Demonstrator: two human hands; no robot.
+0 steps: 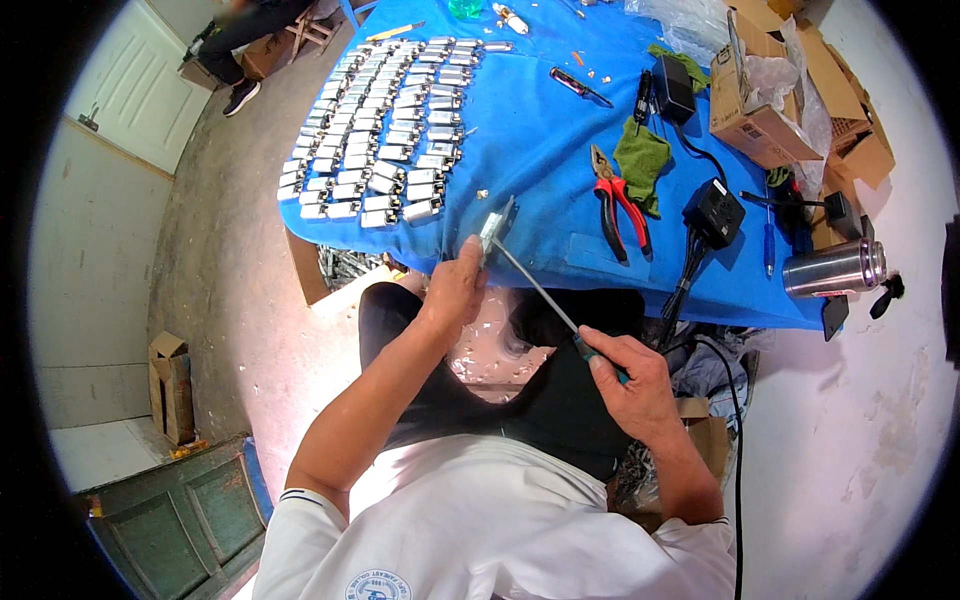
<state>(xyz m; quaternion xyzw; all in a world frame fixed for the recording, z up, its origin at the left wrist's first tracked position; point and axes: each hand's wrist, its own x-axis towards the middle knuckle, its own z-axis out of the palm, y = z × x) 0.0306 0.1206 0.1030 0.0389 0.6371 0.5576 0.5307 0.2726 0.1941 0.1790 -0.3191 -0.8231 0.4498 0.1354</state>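
Screwdriver (540, 288) points away from the person and leans left, its tip at a small silver piece (490, 230). The right hand (632, 382) is wrapped round its handle. The left hand (457, 285) grips the silver piece by the table's near edge, its long side running away and a bit right. From here I see rows of silver blocks (385, 125) on the blue table (525, 130), and a white door (140, 85) far left. The screwdriver's rod is thin and grey; the silver piece is shiny.
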